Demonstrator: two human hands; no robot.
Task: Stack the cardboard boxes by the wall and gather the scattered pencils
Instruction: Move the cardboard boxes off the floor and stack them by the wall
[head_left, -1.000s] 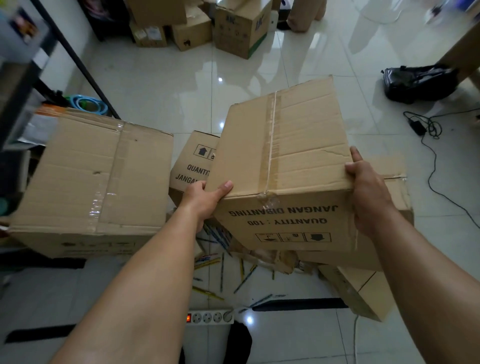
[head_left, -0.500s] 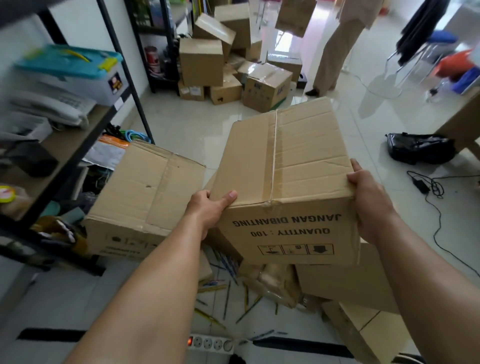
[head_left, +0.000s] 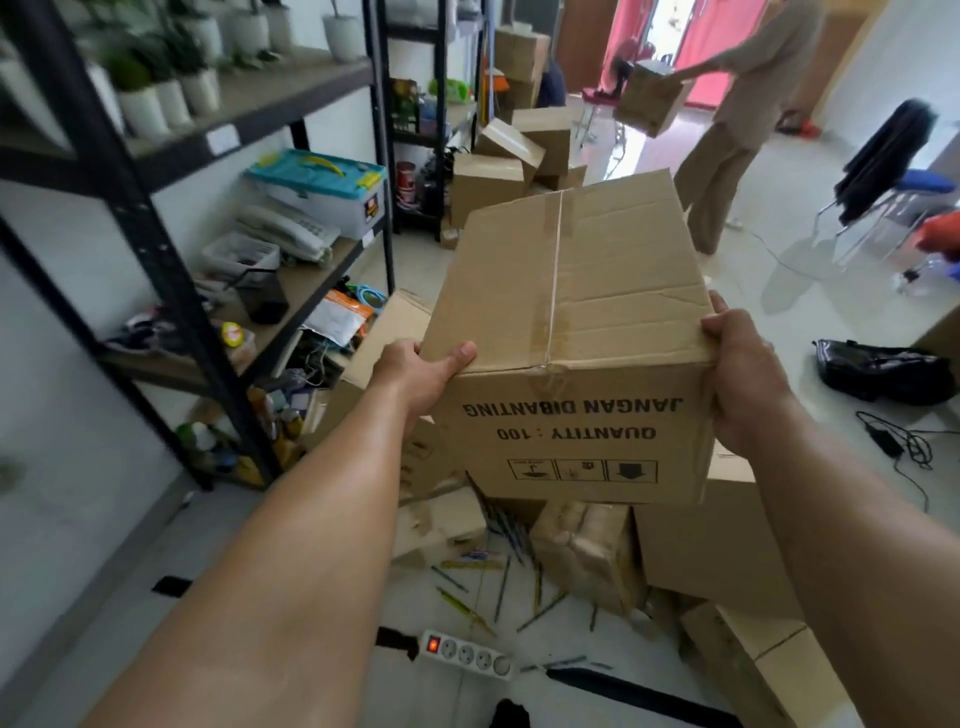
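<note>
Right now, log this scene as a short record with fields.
held: cardboard box, held up, print upside down
hands: left hand and right hand grip its near top corners
pencils: scattered pencils lie beneath it
other boxes: more boxes piled below it
clutter: power strip, switch lit, beside the pencils

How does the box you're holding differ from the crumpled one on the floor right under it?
The held box is off the floor, gripped by left hand and right hand; the crumpled box lies on the floor beside scattered pencils. The held box keeps square edges and shows upside-down print; the crumpled box is dented, no print visible. Both are brown cardboard.
</note>
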